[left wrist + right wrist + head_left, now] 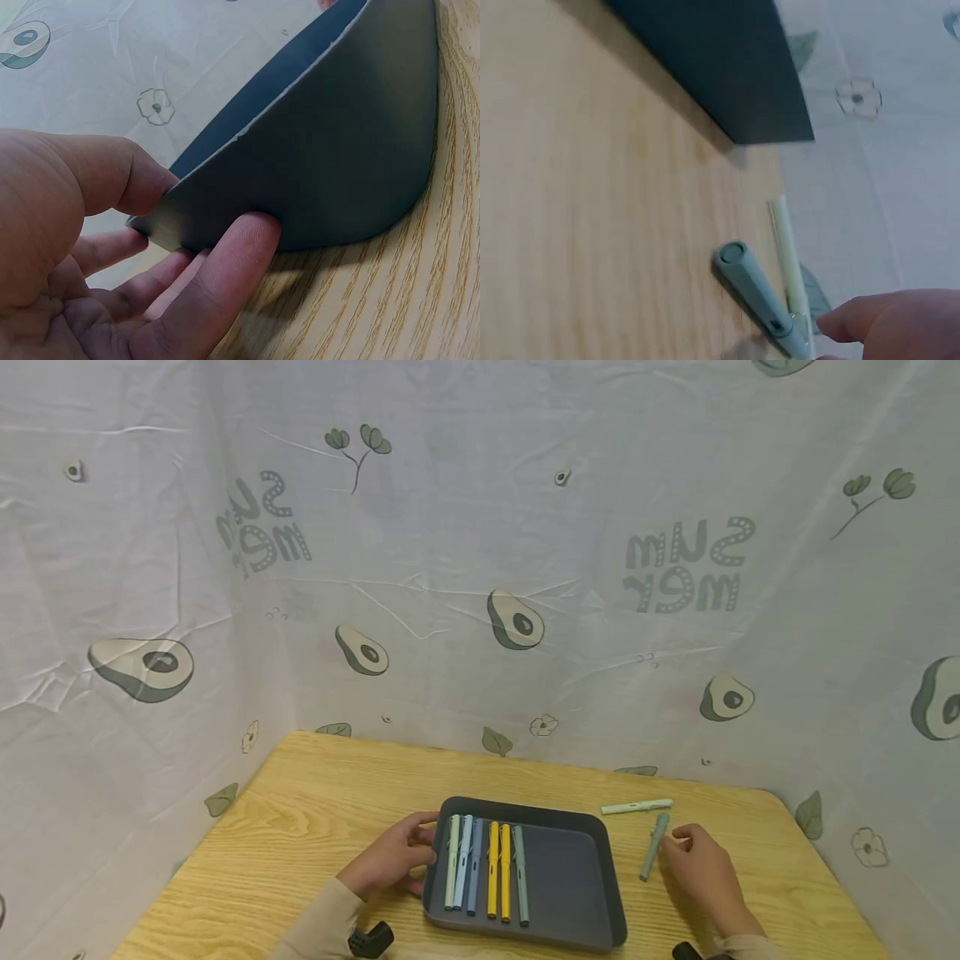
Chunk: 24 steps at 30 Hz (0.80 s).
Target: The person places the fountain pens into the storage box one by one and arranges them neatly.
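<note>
My left hand (393,858) holds the left side of a dark grey tray (570,881); in the left wrist view its fingers are at the rim and against the outer wall. Inside the tray lie several pens side by side: a pale green one (452,862), a light blue one (463,862), a darker blue one (475,867), two yellow ones (492,870) and a grey-green one (521,875). Right of the tray, another grey-green pen (655,847) lies on the table, with my right hand (703,868) close beside it, fingers bent loosely.
Behind the grey-green pen lies a pale green pen (636,807), seen beside it in the right wrist view too. The wooden table (337,777) ends at a hanging white cloth (450,693) printed with avocados and leaves, which also runs along both sides.
</note>
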### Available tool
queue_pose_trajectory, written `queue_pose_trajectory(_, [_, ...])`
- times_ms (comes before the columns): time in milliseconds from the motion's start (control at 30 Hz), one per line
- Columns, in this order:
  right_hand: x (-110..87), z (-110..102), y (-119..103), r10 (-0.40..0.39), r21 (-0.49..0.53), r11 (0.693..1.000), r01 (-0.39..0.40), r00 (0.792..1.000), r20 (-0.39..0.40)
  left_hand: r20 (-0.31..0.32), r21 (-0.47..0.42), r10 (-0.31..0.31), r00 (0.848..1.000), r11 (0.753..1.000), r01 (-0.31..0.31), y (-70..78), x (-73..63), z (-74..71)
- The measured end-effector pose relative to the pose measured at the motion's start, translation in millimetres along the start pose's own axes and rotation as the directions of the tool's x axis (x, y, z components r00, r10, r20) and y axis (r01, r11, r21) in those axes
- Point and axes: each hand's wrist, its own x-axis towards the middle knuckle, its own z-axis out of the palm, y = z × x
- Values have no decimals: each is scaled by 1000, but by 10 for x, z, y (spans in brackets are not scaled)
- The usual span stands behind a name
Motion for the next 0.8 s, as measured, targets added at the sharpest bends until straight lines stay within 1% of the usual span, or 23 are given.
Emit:
queue_pose_trajectory(67, [62, -20, 28, 26, 22, 999, -27, 999, 34, -2, 1, -1, 1000, 1000, 1, 0, -3, 0])
queue_pose_trajectory(133, [108, -23, 38, 44, 22, 999, -45, 998, 53, -4, 1, -4, 1000, 1000, 4, 3, -4, 7])
queue_pose_trajectory(200, [142, -23, 38, 53, 16, 998, -54, 997, 63, -4, 2, -7, 1000, 1000, 7, 5, -3, 14])
queue_pose_trajectory(333, [190, -14, 24, 70, -5, 998, -70, 996, 59, -4, 1, -8, 1000, 1000, 8, 9, 2, 30])
queue_pose_trajectory(467, [189, -9, 27, 69, -8, 998, -69, 996, 53, -2, 3, -6, 1000, 1000, 6, 10, 12, 37])
queue_pose_trajectory(633, [138, -7, 34, 51, 9, 999, -51, 998, 32, 0, 6, 2, 1000, 1000, -2, 4, 23, 25])
queue_pose_trajectory(800, [85, -10, 57, 49, 19, 999, -49, 998, 25, -8, 13, 1, 1000, 1000, -1, 3, 12, 7])
